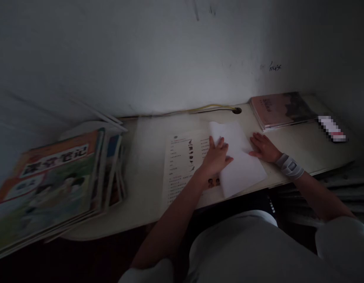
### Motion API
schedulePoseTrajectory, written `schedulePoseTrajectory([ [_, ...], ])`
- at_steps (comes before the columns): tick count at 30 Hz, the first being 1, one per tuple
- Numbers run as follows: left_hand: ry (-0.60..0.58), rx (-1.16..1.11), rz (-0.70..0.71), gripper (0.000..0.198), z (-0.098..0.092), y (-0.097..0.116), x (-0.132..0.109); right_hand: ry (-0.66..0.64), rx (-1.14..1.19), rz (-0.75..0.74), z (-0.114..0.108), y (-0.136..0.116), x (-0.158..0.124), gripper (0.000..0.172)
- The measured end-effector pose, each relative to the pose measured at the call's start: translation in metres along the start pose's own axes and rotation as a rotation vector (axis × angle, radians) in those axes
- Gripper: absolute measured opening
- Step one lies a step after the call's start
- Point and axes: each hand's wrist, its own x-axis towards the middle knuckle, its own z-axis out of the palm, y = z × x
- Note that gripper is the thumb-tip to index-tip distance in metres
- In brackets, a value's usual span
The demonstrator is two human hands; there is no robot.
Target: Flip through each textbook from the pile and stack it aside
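Observation:
A printed sheet of paper (182, 165) lies on the pale desk (146, 157), its right half folded over so the blank white back (241, 169) faces up. My left hand (216, 157) presses down on the fold's left edge, fingers together and bent on the paper. My right hand (263, 147) lies flat with fingers spread on the right side of the folded part. A grey band wraps my right wrist (289, 166).
A leaning pile of colourful books (55, 184) fills the desk's left end. A pinkish book (285, 110) lies at the back right, with a small blurred object (332, 129) beside it. A cable hole (236, 111) sits at the wall. Walls close in behind and right.

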Motion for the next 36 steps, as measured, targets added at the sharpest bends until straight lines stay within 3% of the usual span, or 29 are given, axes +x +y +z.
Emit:
schedulePoseTrajectory([
  [6, 0.175, -0.088, -0.058, 0.06, 0.007, 0.02, 0.016, -0.014, -0.025, 0.029, 0.0, 0.001, 0.001, 0.072],
  [10, 0.278, -0.262, -0.192, 0.065, 0.015, 0.006, 0.022, -0.012, -0.071, 0.025, -0.01, -0.003, -0.001, 0.068],
  [13, 0.399, -0.445, -0.334, 0.066, 0.023, -0.015, 0.026, 0.027, -0.131, 0.005, -0.025, -0.028, -0.002, 0.068],
  [16, 0.48, -0.56, -0.412, 0.069, 0.031, -0.026, 0.031, -0.001, -0.116, -0.169, -0.038, -0.075, -0.006, 0.077],
  [19, 0.484, -0.574, -0.421, 0.071, 0.036, -0.025, 0.033, -0.08, -0.051, -0.332, -0.042, -0.118, -0.011, 0.095],
  [21, 0.465, -0.57, -0.418, 0.068, 0.037, -0.022, 0.032, -0.122, -0.027, -0.363, -0.04, -0.132, -0.016, 0.101],
  [27, 0.395, -0.438, -0.379, 0.056, 0.033, -0.013, 0.028, -0.208, -0.048, -0.322, -0.035, -0.123, -0.026, 0.101],
  [30, 0.368, -0.4, -0.373, 0.057, 0.035, -0.013, 0.028, -0.186, -0.08, -0.34, -0.037, -0.127, -0.034, 0.092],
  [34, 0.422, -0.466, -0.345, 0.06, 0.039, -0.018, 0.028, -0.043, -0.144, -0.361, -0.036, -0.136, -0.054, 0.058],
  [36, 0.439, -0.496, -0.308, 0.06, 0.041, -0.02, 0.027, 0.024, -0.179, -0.306, -0.032, -0.134, -0.062, 0.05],
])
